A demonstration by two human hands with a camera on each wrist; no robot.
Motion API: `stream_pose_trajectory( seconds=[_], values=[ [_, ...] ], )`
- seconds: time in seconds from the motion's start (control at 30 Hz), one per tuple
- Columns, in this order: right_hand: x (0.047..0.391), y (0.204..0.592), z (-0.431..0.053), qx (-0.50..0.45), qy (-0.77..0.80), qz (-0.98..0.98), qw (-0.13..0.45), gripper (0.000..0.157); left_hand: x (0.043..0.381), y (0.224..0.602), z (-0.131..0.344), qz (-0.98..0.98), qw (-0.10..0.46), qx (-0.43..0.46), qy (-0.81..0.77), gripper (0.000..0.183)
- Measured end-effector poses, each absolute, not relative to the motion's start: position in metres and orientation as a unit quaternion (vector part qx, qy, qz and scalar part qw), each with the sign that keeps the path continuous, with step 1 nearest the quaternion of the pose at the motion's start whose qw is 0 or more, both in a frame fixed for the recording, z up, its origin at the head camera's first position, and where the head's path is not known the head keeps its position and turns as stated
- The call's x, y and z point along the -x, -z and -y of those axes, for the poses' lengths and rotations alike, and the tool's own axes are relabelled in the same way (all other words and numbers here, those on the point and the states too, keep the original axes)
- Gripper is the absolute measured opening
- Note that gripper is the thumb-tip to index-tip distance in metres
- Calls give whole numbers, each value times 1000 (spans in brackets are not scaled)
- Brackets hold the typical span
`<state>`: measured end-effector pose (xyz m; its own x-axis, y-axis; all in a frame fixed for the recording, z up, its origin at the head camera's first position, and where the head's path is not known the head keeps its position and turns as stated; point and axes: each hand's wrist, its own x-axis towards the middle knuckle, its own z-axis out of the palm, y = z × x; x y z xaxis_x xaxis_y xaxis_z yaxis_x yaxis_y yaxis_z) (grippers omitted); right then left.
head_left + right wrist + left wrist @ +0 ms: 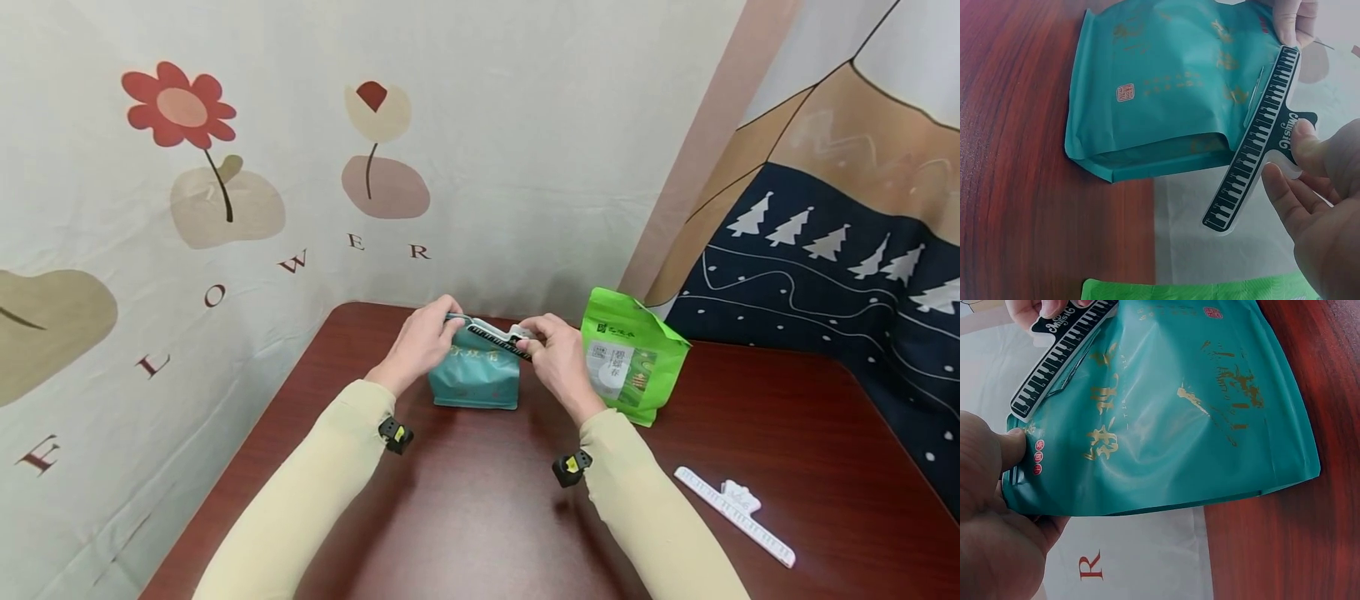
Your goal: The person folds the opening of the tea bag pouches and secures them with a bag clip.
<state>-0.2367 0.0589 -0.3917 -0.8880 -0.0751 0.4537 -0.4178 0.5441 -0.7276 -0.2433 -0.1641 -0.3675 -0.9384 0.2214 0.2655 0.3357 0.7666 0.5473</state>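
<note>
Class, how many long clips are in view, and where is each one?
2. The piano-patterned clip is in the right hand at the top of the teal bag; the white clip lies on the table to the right.

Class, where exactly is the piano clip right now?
In the head view, the piano clip sits just right of centre, pinched by the right hand at the top of the teal bag.

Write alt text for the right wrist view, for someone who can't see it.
The right hand pinches a piano-key clip at the top edge of a teal bag; the left hand holds the bag near the clip's far end. Part of a green bag shows at the bottom.
</note>
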Motion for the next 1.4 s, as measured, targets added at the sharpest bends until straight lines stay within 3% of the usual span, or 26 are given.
stream_pose_trajectory(
  seconds=[1.4],
  values=[
    [237, 392, -52, -149, -472, 848, 189, 12, 243, 366, 164, 934, 77, 150, 316, 10]
  ],
)
